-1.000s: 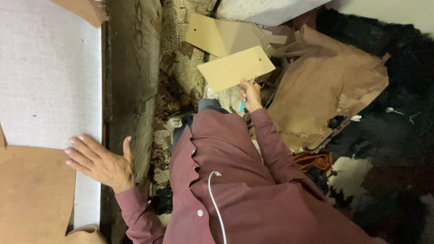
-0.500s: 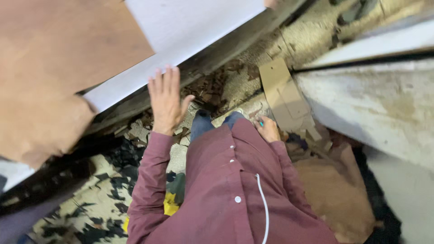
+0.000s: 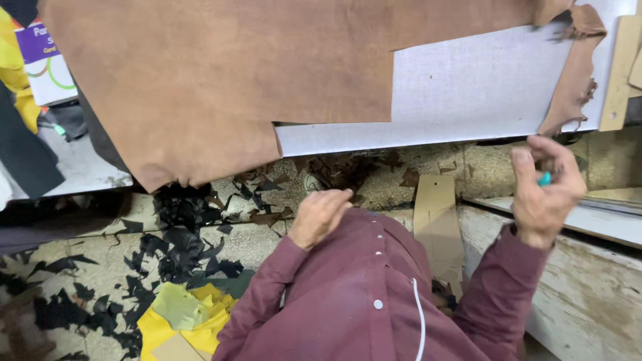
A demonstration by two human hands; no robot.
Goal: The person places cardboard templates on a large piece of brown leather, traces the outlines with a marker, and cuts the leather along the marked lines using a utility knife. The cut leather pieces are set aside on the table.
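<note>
- The right hand (image 3: 545, 194) is raised near the lower edge of the white cutting board (image 3: 468, 93), its fingers curled closed around a small teal tool (image 3: 544, 179); only the tool's tip shows between the fingers, and what kind of tool it is cannot be told.
- The left hand (image 3: 319, 217) hangs below the board in a loose fist at the front of the maroon shirt (image 3: 374, 294); it holds nothing that can be seen.
- A large sheet of tan leather (image 3: 214, 73) lies over most of the board, with a stepped cut-out along its lower right edge that leaves the white surface bare.
- A ragged strip of the same leather (image 3: 576, 73) hangs at the board's right end, beside a pale wooden strip (image 3: 618, 73).
- A tall cardboard pattern piece (image 3: 438, 227) with a small hole near its top stands on the floor between the two arms.
- At the top left corner sits a white package with a purple label (image 3: 43, 63) and coloured rings, next to something yellow (image 3: 13, 73).
- Black leather scraps (image 3: 180, 234) are scattered over the floor; yellow and green fabric (image 3: 180, 311) lies at lower left.
</note>
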